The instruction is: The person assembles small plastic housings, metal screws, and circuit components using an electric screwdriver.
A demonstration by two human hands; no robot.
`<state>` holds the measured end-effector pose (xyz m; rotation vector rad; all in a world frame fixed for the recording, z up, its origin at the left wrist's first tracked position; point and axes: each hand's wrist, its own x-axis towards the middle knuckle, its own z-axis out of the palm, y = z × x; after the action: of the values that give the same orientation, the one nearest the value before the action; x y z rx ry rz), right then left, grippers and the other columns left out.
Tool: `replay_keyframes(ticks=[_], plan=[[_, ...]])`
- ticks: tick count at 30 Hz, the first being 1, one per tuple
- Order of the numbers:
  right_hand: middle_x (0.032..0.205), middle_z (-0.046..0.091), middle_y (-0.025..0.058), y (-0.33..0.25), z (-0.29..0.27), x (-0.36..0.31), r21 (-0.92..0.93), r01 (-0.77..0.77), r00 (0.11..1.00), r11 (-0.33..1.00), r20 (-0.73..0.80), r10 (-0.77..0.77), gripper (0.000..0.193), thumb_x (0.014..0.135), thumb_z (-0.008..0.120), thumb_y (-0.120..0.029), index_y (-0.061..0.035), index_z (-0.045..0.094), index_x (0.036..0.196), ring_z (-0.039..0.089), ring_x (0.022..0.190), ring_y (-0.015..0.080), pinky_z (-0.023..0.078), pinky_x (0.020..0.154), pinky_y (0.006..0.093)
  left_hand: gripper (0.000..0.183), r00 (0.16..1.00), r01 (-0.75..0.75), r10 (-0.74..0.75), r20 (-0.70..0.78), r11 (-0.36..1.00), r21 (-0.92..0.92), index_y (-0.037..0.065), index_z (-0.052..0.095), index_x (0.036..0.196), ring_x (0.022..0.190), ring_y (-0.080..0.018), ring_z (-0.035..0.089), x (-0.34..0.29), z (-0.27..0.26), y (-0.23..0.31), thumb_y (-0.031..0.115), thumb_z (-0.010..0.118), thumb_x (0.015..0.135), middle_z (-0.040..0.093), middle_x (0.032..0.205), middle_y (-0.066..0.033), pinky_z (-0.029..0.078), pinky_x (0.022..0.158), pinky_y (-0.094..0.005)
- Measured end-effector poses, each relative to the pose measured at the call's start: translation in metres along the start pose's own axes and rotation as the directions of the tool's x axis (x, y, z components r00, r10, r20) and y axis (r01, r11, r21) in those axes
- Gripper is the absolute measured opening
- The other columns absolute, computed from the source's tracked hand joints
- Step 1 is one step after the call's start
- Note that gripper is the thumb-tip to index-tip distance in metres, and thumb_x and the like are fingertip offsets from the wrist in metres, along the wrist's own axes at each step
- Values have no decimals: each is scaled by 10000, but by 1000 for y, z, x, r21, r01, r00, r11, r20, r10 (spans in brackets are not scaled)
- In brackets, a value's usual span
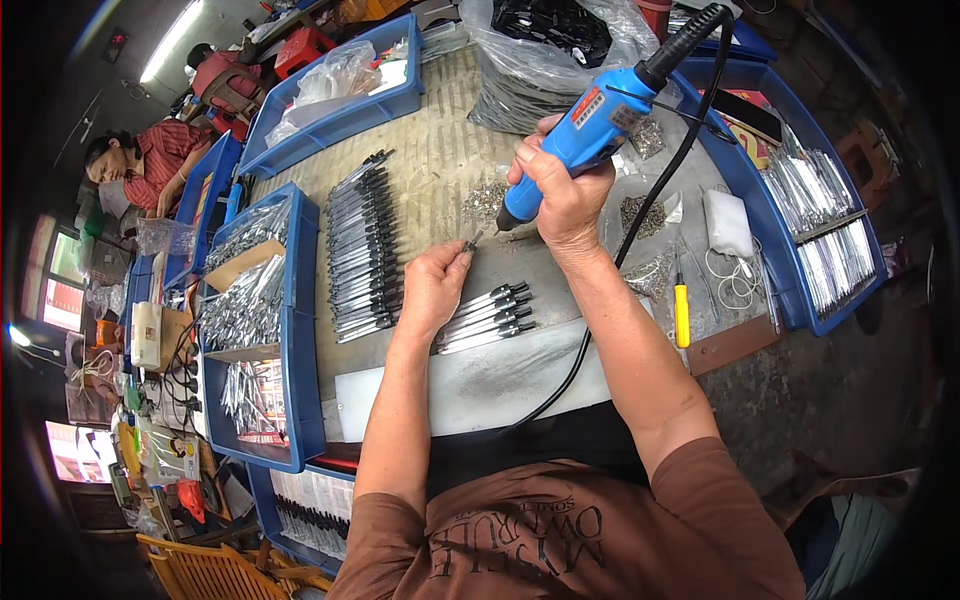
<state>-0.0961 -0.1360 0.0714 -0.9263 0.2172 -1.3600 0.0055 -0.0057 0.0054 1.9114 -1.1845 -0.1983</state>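
Both hands (437, 285) (572, 195) grip: left, a slim grey rod (474, 241); right, a cylindrical blue screwdriver (598, 118).

Assembly workshop, small. Around you: blue rectangular plastic bins (309, 340) packed with slim silver metal parts (243, 312); a worn, grey-beige worktable (440, 165) bearing heaps of tiny metal pieces (640, 217); your blue corded power screwdriver (588, 122); a yellow-handled screwdriver (682, 315); a red-shirted co-worker (168, 165).
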Motion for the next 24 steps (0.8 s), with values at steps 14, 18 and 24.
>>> replay_keyframes(ticks=[14, 18, 24], plan=[[676, 512, 80, -1, 0, 0, 7, -10, 1000, 1000, -2, 10, 237, 659, 588, -16, 29, 478, 864, 533, 493, 170, 454, 480, 283, 181, 1000, -27, 27, -2, 998, 57, -30, 596, 890, 539, -120, 476, -1, 2, 7, 69, 598, 739, 521, 608, -115, 406, 549, -251], [677, 512, 80, -2, 1, 0, 13, -9, 1000, 1000, -1, 9, 238, 657, 591, -21, 29, 477, 861, 534, 493, 171, 454, 479, 283, 169, 997, -65, 67, -33, 996, 63, -31, 597, 875, 540, -144, 497, -2, 3, 3, 63, 600, 735, 532, 621, -133, 410, 551, -259], [676, 512, 80, -1, 0, 0, 10, -10, 1000, 1000, -4, 10, 245, 656, 591, -22, 31, 475, 866, 535, 494, 173, 454, 481, 285, 169, 996, -80, 84, -29, 991, 108, -29, 597, 866, 541, -183, 516, -2, 4, 4, 67, 612, 727, 547, 640, -151, 416, 549, -274]])
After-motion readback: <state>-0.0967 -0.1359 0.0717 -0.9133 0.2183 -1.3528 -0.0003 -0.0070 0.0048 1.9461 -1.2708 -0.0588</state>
